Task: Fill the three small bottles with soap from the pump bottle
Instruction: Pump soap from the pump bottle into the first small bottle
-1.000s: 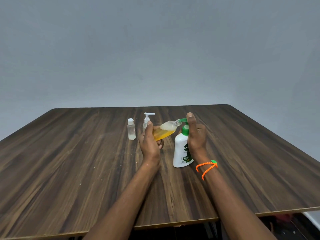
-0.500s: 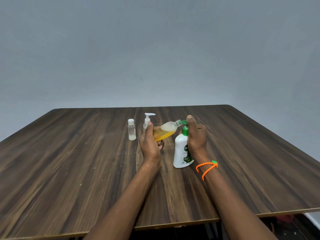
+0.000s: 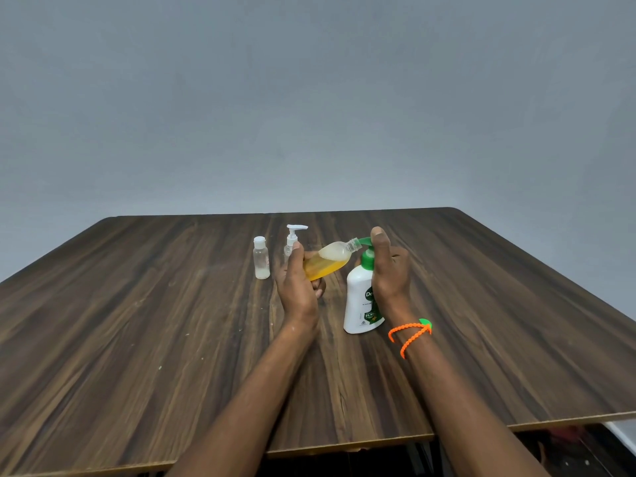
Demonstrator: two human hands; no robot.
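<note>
My left hand grips a small clear bottle, tilted with its open mouth up against the green nozzle of the pump bottle. Orange soap fills the lower half of the tilted bottle. The white pump bottle stands on the table. My right hand is wrapped around its green pump head, thumb on top. A small capped bottle and a small bottle with a white pump stand just behind my left hand; both look nearly empty.
The dark wooden table stretches wide on both sides, its front edge close to me. A plain grey wall rises behind it. An orange band circles my right wrist.
My right thumb dipped slightly on the pump head and rose again. The tilted bottle and my left hand have barely moved.
</note>
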